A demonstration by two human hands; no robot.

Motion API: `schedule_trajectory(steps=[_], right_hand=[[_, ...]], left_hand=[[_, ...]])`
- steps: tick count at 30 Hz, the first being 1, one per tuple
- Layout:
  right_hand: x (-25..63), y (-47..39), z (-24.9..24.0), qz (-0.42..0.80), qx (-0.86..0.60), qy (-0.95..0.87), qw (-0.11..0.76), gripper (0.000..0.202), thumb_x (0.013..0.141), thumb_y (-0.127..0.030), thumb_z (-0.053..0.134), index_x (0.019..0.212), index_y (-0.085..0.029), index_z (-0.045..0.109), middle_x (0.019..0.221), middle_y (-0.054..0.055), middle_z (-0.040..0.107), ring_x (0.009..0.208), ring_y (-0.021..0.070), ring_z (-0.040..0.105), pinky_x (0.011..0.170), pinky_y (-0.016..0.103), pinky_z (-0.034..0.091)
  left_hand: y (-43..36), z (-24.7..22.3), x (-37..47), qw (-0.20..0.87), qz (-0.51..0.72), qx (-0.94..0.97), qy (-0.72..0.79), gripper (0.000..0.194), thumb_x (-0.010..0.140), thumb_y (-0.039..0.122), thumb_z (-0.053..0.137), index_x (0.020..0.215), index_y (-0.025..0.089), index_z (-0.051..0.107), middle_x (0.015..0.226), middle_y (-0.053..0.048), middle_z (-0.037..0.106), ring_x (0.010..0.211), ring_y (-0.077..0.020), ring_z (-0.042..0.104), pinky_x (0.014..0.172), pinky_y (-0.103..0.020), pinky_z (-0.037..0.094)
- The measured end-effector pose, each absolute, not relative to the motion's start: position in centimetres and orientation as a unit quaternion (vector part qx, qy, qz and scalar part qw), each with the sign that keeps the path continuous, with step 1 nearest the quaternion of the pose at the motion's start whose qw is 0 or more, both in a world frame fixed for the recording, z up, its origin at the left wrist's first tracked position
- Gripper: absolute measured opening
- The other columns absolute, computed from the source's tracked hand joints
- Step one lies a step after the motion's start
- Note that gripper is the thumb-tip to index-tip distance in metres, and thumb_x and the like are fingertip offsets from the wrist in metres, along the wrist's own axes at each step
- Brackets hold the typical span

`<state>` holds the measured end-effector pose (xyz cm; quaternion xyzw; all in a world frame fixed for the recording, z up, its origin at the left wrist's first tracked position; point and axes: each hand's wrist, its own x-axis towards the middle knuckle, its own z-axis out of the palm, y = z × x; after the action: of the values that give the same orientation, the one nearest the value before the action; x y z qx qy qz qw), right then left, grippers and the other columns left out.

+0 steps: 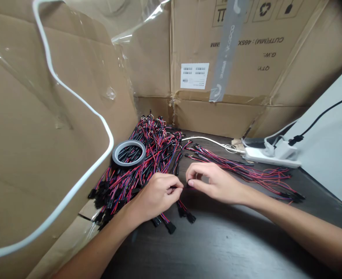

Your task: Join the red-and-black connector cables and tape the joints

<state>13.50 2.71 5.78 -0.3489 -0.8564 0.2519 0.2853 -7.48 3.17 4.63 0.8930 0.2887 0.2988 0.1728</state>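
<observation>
My left hand [163, 195] is closed in a pinch on a thin dark wire cable, mostly hidden by its fingers. Just to its right, my right hand [213, 181] is curled, thumb and forefinger together on a small black piece [190, 182]; whether it is tape or part of the cable is unclear. The fingertips of both hands are a short gap apart. Beside and beyond my left hand lies a large heap of red, blue and black wire cables [153, 151] with black connectors [170, 227]. On that heap rests a roll of black tape [114, 155] with a grey core.
A looser bundle of similar cables [246, 170] lies behind my right arm. Further right is a white power strip [271, 156] with plugs. Cardboard walls [232, 116] stand at the back and left. A white cord [80, 99] hangs at the left, over the dark table [194, 248].
</observation>
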Motion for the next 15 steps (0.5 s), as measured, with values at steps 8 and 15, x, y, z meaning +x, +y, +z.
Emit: schedule_trajectory(steps=[8, 15], right_hand=[[12.9, 2.3, 5.3, 0.256, -0.368, -0.853, 0.266, 0.008, 0.087, -0.019, 0.052, 0.081, -0.016, 0.056, 0.077, 0.001, 0.058, 0.07, 0.0117, 0.048, 0.067, 0.026, 0.038], [12.7, 2.5, 4.5, 0.247, -0.393, -0.839, 0.285, 0.002, 0.081, -0.017, 0.058, 0.08, -0.016, 0.056, 0.074, 0.0, 0.058, 0.065, 0.0106, 0.049, 0.063, 0.023, 0.038]], left_hand=[[3.0, 4.6, -7.2, 0.184, 0.293, 0.892, 0.289, 0.012, 0.08, 0.009, 0.057, 0.071, 0.012, 0.064, 0.057, 0.004, 0.052, 0.049, -0.0046, 0.042, 0.05, -0.019, 0.031], [2.9, 4.6, -7.1, 0.218, 0.281, 0.874, 0.331, 0.013, 0.08, 0.011, 0.056, 0.072, 0.013, 0.066, 0.06, 0.003, 0.059, 0.052, -0.005, 0.048, 0.054, -0.018, 0.034]])
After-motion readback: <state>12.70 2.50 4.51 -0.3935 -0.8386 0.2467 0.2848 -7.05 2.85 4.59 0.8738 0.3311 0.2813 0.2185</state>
